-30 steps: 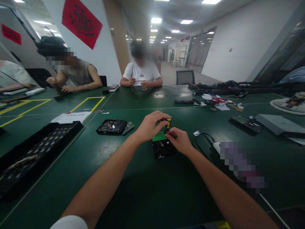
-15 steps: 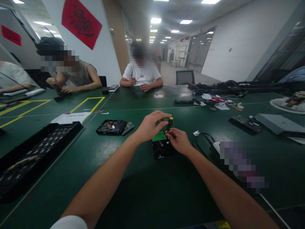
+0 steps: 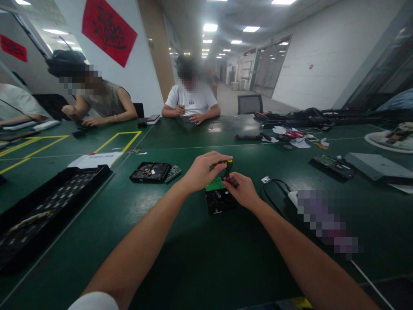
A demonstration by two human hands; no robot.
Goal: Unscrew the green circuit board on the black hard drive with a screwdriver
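Note:
A black hard drive (image 3: 218,200) with a green circuit board (image 3: 214,185) on top lies on the green table (image 3: 193,249) in front of me. My left hand (image 3: 204,171) is curled over its far end, fingers closed round the yellow-capped screwdriver (image 3: 229,164). My right hand (image 3: 243,190) pinches the screwdriver's lower part against the board at the drive's right side. The tool's tip is hidden by my fingers.
A second opened drive (image 3: 151,171) with a loose board lies to the left. A long black tray (image 3: 45,206) fills the near left. Cables and a white adapter (image 3: 284,191) lie to the right. Two people sit at the far side; tools and parts clutter the far right.
The screwdriver's yellow cap has tilted and dropped a little behind my left fingers. Both hands stay on the drive in nearly the same place.

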